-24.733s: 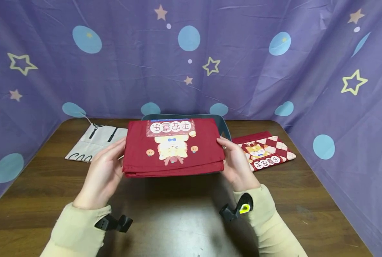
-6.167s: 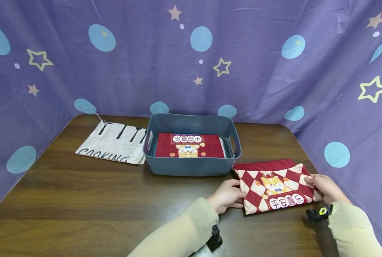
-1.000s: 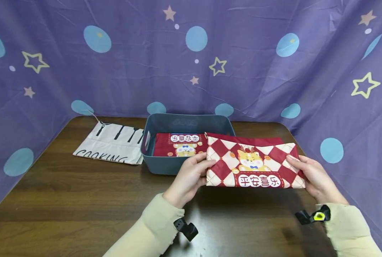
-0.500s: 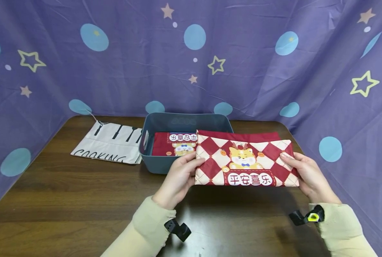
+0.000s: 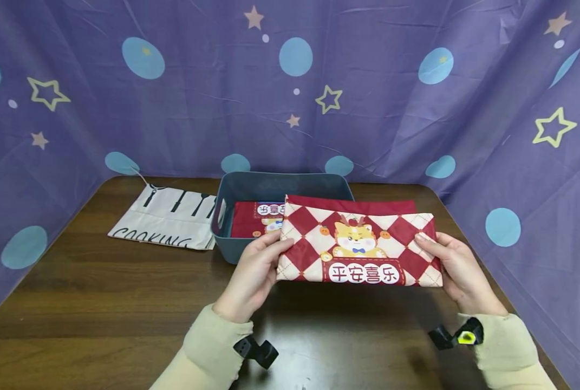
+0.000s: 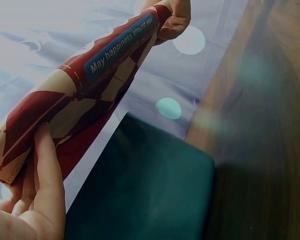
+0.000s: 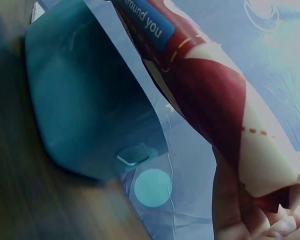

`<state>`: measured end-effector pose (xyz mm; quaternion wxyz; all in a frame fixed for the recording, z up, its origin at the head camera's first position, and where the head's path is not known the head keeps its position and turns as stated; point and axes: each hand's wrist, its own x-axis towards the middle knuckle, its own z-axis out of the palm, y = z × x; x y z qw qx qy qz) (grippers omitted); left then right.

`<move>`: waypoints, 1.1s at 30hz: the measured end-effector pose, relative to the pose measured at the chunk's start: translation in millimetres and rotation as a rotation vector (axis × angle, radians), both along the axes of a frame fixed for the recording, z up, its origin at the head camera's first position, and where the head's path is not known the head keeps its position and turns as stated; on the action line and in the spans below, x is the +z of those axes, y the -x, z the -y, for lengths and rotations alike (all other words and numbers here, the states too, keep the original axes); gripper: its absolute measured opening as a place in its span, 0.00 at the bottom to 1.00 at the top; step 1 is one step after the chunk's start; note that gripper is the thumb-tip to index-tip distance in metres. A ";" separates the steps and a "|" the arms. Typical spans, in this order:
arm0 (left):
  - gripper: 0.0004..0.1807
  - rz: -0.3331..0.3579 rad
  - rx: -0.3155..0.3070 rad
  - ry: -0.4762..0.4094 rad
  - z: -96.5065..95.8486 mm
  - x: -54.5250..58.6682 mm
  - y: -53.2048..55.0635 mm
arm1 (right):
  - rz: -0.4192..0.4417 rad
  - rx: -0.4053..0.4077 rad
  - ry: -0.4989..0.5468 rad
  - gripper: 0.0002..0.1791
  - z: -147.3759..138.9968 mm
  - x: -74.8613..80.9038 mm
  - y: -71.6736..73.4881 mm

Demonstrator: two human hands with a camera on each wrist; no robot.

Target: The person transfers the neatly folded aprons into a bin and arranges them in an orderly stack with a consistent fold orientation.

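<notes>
A folded red-and-cream checked apron (image 5: 358, 238), printed with a cartoon dog, is held level above the table in front of the basket's right part. My left hand (image 5: 253, 271) pinches its left end, thumb on the front face. At the other end my right hand (image 5: 465, 271) grips it the same way. From below, the left wrist view shows fingers (image 6: 46, 165) under the fold. Behind it stands a blue-grey basket (image 5: 241, 249), partly covered by the apron. Inside lies a folded dark red apron (image 5: 245, 216), its right part hidden.
Left of the basket, a folded white cloth (image 5: 168, 216) with utensil prints, "COOKING" lettering and a thin cord lies on the brown wooden table (image 5: 99, 303). A purple curtain (image 5: 197, 119) with stars and circles closes off the back and sides.
Earlier, both hands put the dark red apron's place from the air to the basket. Since then the checked apron has been lifted off the table's right side and carried left, over the last second too.
</notes>
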<state>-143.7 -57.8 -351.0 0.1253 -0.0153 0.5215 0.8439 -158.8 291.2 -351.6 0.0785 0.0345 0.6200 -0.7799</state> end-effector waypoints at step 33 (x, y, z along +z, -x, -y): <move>0.26 0.025 0.039 0.069 37.7 8.4 -4.8 | 0.017 0.035 -0.031 0.02 34.6 10.9 3.2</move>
